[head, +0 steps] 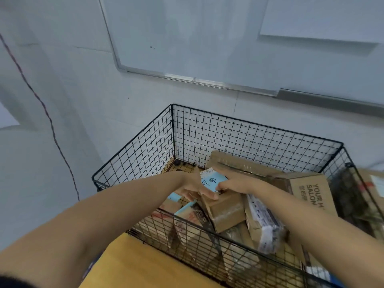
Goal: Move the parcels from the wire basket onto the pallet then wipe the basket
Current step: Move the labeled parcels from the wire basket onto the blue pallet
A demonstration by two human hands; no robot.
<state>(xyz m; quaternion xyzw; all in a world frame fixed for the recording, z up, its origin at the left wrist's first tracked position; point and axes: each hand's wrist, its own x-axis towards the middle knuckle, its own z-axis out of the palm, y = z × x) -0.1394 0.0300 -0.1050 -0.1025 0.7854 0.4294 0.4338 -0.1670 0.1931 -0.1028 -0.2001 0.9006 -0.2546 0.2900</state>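
I hold a small blue parcel (213, 180) between both hands, low inside the wire basket (133, 143) and just above a brown box (225, 212). My left hand (190, 189) grips its left side and my right hand (235, 185) pinches its right edge. A box printed SALON (311, 191) lies to the right, and a whiteboard (187, 38) hangs on the wall behind.

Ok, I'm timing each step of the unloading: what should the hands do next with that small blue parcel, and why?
Probably lift the small blue parcel straight up clear of the wire basket. The right hand pinches its edge, the left hand touches its other side, and it sits atop the brown boxes, so nothing seems to pin it.
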